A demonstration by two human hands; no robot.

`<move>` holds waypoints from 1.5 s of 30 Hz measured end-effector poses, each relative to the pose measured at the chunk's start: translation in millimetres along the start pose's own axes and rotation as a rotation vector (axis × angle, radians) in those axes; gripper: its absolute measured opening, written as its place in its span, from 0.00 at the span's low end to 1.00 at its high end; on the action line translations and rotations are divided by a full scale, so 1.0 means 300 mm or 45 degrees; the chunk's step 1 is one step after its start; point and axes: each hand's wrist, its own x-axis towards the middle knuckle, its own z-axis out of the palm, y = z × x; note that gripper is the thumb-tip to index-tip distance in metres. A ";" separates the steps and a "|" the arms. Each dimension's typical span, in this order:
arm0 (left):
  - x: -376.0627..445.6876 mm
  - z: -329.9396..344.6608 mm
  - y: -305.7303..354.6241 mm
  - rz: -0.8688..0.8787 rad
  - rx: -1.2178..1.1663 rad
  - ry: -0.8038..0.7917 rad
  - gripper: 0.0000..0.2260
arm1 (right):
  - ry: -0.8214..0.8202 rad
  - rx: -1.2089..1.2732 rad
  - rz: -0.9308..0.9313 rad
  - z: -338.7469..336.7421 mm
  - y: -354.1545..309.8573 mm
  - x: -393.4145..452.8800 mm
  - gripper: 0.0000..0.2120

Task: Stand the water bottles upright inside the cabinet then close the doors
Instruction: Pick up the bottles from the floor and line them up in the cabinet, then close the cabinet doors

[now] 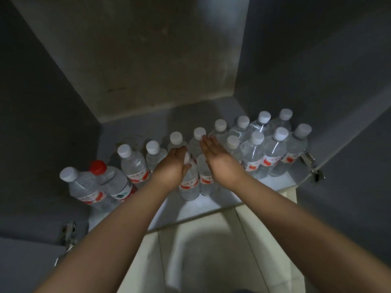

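The water bottles (251, 157) across the middle of the frame are clear, glossy plastic with matt white plastic caps and shiny red-and-white paper or film labels; 1 bottle at lower left has a glossy red cap (97, 167). The cabinet (160, 60) has matt grey walls and a rough, stained back panel. Its hinges (306, 158) are bright metal. The floor (211, 250) at the bottom is smooth, pale tile.

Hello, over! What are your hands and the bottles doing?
Left hand grips a front bottle by its cap. Right hand open, fingers straight. Bottles upright in cabinet. Doors open.
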 end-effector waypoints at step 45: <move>-1.303 -0.922 0.978 -0.901 0.123 -0.141 0.24 | -0.491 -0.457 -0.468 -1.510 -0.267 -0.828 0.21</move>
